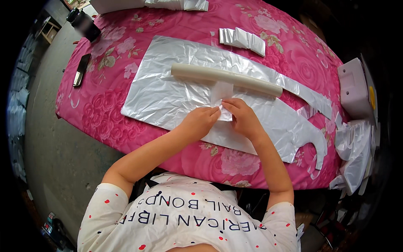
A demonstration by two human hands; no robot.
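A stack of silvery-white plastic carrier bags [157, 90] lies flat in front of me, its cut-out handles pointing right. A pale, cream-coloured tube [226, 78] rests across the stack. Just on the near side of the tube, my left hand [198, 122] and my right hand [244, 118] meet over a small folded piece of thin white plastic [226, 114]. Both have their fingers closed on it, the left at its left edge and the right at its upper right. A translucent flap [222, 91] stretches from it toward the tube.
Beyond the stack lies a row of folded white plastic packets [242, 40]. On the left are a phone [82, 70] and a dark bottle [83, 24]. A white box [357, 86] and loose plastic bags [353, 147] are at the right edge of the pink flowered tablecloth [105, 101].
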